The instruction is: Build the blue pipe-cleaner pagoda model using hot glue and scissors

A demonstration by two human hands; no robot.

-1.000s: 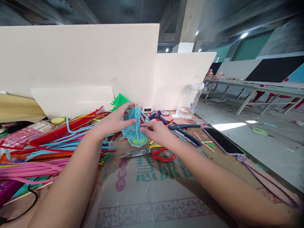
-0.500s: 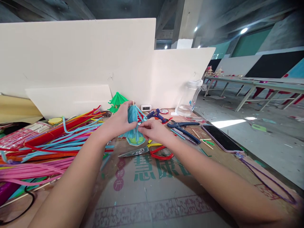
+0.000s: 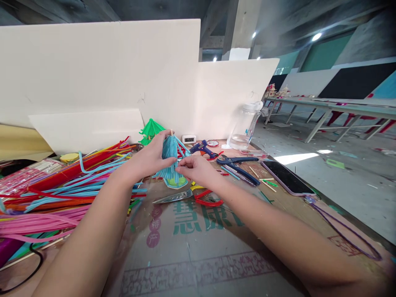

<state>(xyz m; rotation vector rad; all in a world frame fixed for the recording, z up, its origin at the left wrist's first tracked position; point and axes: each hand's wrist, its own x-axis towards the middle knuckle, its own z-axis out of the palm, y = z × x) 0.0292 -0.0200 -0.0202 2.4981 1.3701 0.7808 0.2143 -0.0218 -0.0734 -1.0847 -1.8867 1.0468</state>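
A small light-blue pipe-cleaner umbrella point(image 3: 170, 149), with a wooden stick tip at its top, stands upright at the middle of the table. My left hand point(image 3: 147, 156) is wrapped round its left side, thumb across the front. At its front right, my right hand point(image 3: 198, 168) pinches one of the blue strands with thumb and forefinger; the fingertips partly hide the grip. A green and blue flat piece point(image 3: 175, 182) shows beneath. Just in front lie scissors point(image 3: 208, 202) with red and yellow handles. Behind my left hand is a green umbrella-shaped piece point(image 3: 151, 127).
Bundles of coloured pipe cleaners point(image 3: 62, 198) cover the left side. To the right are a glue gun point(image 3: 202, 148), blue pliers point(image 3: 239, 167), short sticks point(image 3: 267, 185) and a phone point(image 3: 287, 177). A water bottle point(image 3: 243, 128) and small clock point(image 3: 188, 139) stand near the white board point(image 3: 102, 74).
Both hands keep hold of the blue umbrella, and my right fingers have shifted slightly on its strands. The whole view has moved a little.
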